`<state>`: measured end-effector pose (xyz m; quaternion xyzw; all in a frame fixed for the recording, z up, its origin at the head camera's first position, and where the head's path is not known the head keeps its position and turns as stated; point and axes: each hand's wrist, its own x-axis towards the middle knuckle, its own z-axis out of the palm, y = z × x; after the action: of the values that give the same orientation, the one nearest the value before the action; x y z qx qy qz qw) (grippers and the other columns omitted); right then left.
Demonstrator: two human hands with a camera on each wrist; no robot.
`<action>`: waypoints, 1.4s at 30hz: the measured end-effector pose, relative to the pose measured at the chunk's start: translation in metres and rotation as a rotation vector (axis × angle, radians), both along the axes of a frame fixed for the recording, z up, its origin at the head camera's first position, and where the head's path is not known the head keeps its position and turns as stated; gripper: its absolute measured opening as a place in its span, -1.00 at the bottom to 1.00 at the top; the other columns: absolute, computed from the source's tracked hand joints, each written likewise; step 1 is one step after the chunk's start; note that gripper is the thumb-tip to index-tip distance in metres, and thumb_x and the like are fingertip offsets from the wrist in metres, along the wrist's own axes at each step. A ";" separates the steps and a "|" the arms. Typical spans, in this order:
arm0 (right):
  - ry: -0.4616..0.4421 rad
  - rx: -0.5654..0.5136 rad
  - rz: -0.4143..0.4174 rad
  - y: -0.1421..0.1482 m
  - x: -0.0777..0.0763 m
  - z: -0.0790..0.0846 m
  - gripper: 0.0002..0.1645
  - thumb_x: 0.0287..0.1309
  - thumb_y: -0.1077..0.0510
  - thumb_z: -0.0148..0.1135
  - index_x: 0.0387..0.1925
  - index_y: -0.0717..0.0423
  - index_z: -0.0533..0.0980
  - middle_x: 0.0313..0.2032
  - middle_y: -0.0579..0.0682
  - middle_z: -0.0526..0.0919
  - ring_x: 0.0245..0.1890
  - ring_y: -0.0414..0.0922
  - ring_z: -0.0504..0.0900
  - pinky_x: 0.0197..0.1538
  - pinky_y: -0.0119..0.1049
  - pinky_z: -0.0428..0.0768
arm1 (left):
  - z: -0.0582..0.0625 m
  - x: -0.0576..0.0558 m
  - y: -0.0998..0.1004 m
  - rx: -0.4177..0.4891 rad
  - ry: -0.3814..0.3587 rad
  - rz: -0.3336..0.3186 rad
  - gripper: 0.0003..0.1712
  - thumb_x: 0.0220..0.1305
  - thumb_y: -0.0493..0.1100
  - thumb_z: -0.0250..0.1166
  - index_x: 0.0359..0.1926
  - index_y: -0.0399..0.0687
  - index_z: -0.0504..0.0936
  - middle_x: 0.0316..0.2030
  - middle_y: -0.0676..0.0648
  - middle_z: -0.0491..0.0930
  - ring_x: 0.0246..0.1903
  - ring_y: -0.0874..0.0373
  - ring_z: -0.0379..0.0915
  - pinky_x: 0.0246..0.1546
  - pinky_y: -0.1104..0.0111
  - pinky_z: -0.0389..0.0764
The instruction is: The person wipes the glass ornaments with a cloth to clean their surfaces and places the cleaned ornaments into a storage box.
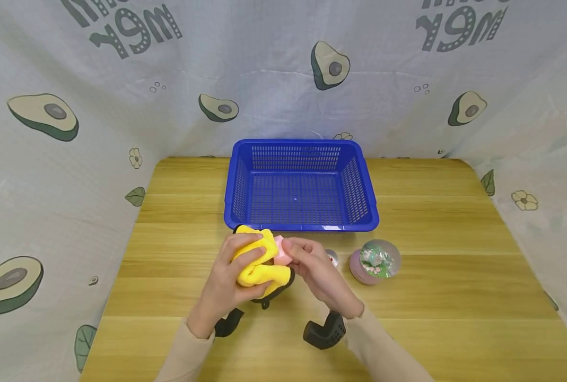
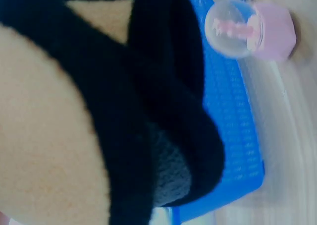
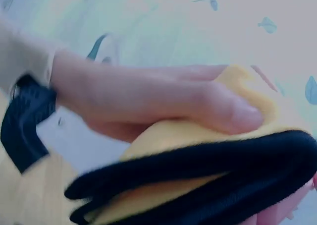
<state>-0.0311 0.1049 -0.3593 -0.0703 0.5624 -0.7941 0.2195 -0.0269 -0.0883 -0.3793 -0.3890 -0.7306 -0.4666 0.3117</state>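
My left hand point(image 1: 235, 270) grips a folded yellow cloth point(image 1: 264, 276) with black edging. From the cloth's right side pokes a pink faceted base point(image 1: 281, 253), much like a small snow globe's; the rest of it is hidden in the cloth. My right hand point(image 1: 319, 273) pinches this base between thumb and fingers. In the right wrist view, the left hand's thumb point(image 3: 237, 113) presses on the cloth point(image 3: 173, 136). Beside the right hand a small snow globe point(image 1: 332, 257) is partly covered; the left wrist view shows its pink base point(image 2: 275, 31).
A blue mesh basket point(image 1: 302, 228) stands at the table's back, just beyond the hands. To the right, a larger snow globe point(image 1: 375, 261) with a lilac-pink base is on the wooden table point(image 1: 455, 276). An avocado-print curtain point(image 1: 273, 69) hangs behind.
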 end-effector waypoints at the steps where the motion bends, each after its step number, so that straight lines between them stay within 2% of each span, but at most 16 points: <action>1: 0.006 0.029 -0.012 -0.001 0.000 0.001 -0.75 0.35 0.10 0.06 -0.21 0.22 0.52 -0.28 0.00 0.61 -0.27 -0.18 0.61 -0.14 -0.34 0.60 | -0.001 0.000 0.000 0.019 -0.015 0.008 -0.59 0.25 0.04 0.26 -0.02 -0.12 0.47 -0.01 -0.24 0.42 -0.04 -0.13 0.37 0.09 0.25 0.42; 4: 0.040 0.118 -0.054 -0.002 0.002 0.005 -0.68 0.27 0.10 0.15 -0.15 0.32 0.48 -0.30 0.01 0.62 -0.28 -0.16 0.61 -0.21 -0.34 0.59 | -0.003 0.000 0.000 0.082 -0.101 0.016 -0.59 0.25 0.06 0.26 -0.05 -0.12 0.48 -0.03 -0.24 0.44 -0.05 -0.12 0.42 0.04 0.32 0.47; 9: 0.163 0.224 -0.112 -0.004 0.007 0.009 -0.57 0.16 0.19 0.28 0.01 0.36 0.48 -0.18 0.10 0.62 -0.24 -0.13 0.61 -0.22 -0.34 0.62 | -0.003 0.001 -0.003 0.137 -0.282 -0.012 -0.55 0.23 0.13 0.28 -0.06 -0.10 0.47 -0.01 -0.21 0.44 0.00 -0.05 0.41 -0.01 0.32 0.50; 15: 0.449 0.250 -0.135 -0.004 0.011 0.012 -0.53 0.08 0.36 0.32 0.07 0.33 0.49 0.00 0.15 0.55 -0.13 -0.07 0.56 -0.06 -0.28 0.60 | -0.001 0.003 -0.007 0.233 -0.465 -0.117 -0.48 0.18 0.11 0.34 -0.05 -0.16 0.45 0.02 -0.17 0.44 0.03 -0.01 0.37 -0.02 0.32 0.47; 20: 0.663 0.235 -0.116 -0.001 0.011 0.013 -0.47 0.02 0.42 0.35 0.10 0.32 0.49 -0.04 0.14 0.54 -0.11 -0.05 0.51 -0.02 -0.27 0.58 | -0.001 0.002 -0.009 0.327 -0.584 -0.236 -0.49 0.19 0.04 0.33 0.00 -0.18 0.42 0.06 -0.12 0.42 0.07 -0.03 0.33 -0.01 0.34 0.48; 22: 0.737 0.238 -0.099 0.000 0.010 0.013 -0.45 0.01 0.40 0.37 0.10 0.31 0.48 -0.03 0.14 0.54 -0.10 -0.05 0.51 -0.02 -0.27 0.58 | -0.003 0.002 -0.010 0.357 -0.629 -0.271 -0.52 0.20 0.04 0.31 0.02 -0.10 0.43 0.07 -0.09 0.41 0.09 -0.02 0.32 -0.01 0.36 0.49; 25: 0.864 0.279 -0.079 0.002 0.007 0.013 -0.48 0.08 0.24 0.38 0.10 0.26 0.50 -0.02 0.12 0.54 -0.08 -0.05 0.51 -0.05 -0.26 0.58 | -0.007 0.001 -0.010 0.413 -0.697 -0.324 -0.56 0.21 0.06 0.30 0.05 0.04 0.44 0.08 -0.06 0.40 0.09 0.00 0.31 -0.02 0.37 0.50; 29: 1.022 0.344 -0.058 0.005 0.003 0.013 -0.51 0.17 0.03 0.31 0.08 0.19 0.52 -0.03 0.07 0.55 -0.07 -0.04 0.53 -0.11 -0.28 0.57 | -0.011 0.001 -0.008 0.504 -0.801 -0.417 -0.57 0.22 0.02 0.29 0.07 0.08 0.42 0.06 -0.06 0.40 0.04 0.05 0.35 -0.07 0.40 0.53; 31: 1.083 0.350 -0.044 0.006 0.001 0.014 -0.53 0.19 0.02 0.29 0.06 0.19 0.53 -0.03 0.07 0.55 -0.06 -0.04 0.52 -0.11 -0.28 0.57 | -0.013 0.002 -0.008 0.537 -0.857 -0.455 -0.58 0.24 -0.02 0.26 0.08 0.05 0.40 0.04 -0.08 0.40 -0.01 0.09 0.38 -0.11 0.42 0.55; 34: 1.164 0.336 -0.017 0.008 -0.001 0.014 -0.57 0.17 0.09 0.30 0.04 0.20 0.54 -0.03 0.09 0.55 -0.05 -0.03 0.51 -0.10 -0.27 0.56 | -0.016 0.003 -0.008 0.559 -0.933 -0.478 -0.60 0.26 -0.08 0.21 0.10 0.01 0.37 -0.02 -0.09 0.40 -0.13 0.15 0.42 -0.21 0.45 0.57; 36: 1.205 0.323 -0.004 0.008 -0.001 0.014 -0.57 0.14 0.15 0.32 0.04 0.22 0.53 -0.03 0.11 0.56 -0.05 -0.01 0.50 -0.07 -0.23 0.56 | -0.017 0.003 -0.008 0.565 -0.971 -0.484 -0.61 0.29 -0.10 0.16 0.10 -0.02 0.34 -0.04 -0.11 0.40 -0.17 0.17 0.42 -0.23 0.46 0.57; 38: 1.193 0.315 0.003 0.008 -0.001 0.014 -0.53 0.08 0.23 0.35 0.06 0.24 0.52 -0.01 0.12 0.56 -0.04 0.00 0.49 -0.06 -0.22 0.55 | -0.018 0.005 -0.007 0.571 -0.996 -0.482 -0.62 0.31 -0.11 0.13 0.11 -0.02 0.32 -0.04 -0.12 0.40 -0.18 0.18 0.42 -0.22 0.47 0.56; 40: 1.122 0.302 0.004 0.008 0.000 0.012 -0.44 -0.01 0.32 0.38 0.09 0.27 0.48 0.01 0.14 0.55 -0.01 0.00 0.49 -0.03 -0.22 0.55 | -0.019 0.006 -0.006 0.577 -1.006 -0.473 -0.62 0.32 -0.10 0.11 0.12 -0.01 0.31 -0.02 -0.12 0.39 -0.16 0.17 0.41 -0.19 0.47 0.55; 42: 0.994 0.261 0.005 0.008 0.002 0.010 -0.34 -0.08 0.43 0.38 0.14 0.31 0.43 0.05 0.18 0.52 0.02 0.00 0.48 0.02 -0.23 0.54 | -0.020 0.007 -0.004 0.582 -1.002 -0.460 -0.59 0.31 -0.08 0.14 0.14 0.00 0.30 0.00 -0.13 0.37 -0.12 0.15 0.39 -0.16 0.46 0.54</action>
<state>-0.0290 0.1129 -0.3493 -0.4127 0.6930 -0.5874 -0.0658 -0.0201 -0.0927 -0.3990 -0.1691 -0.5285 -0.8277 -0.0841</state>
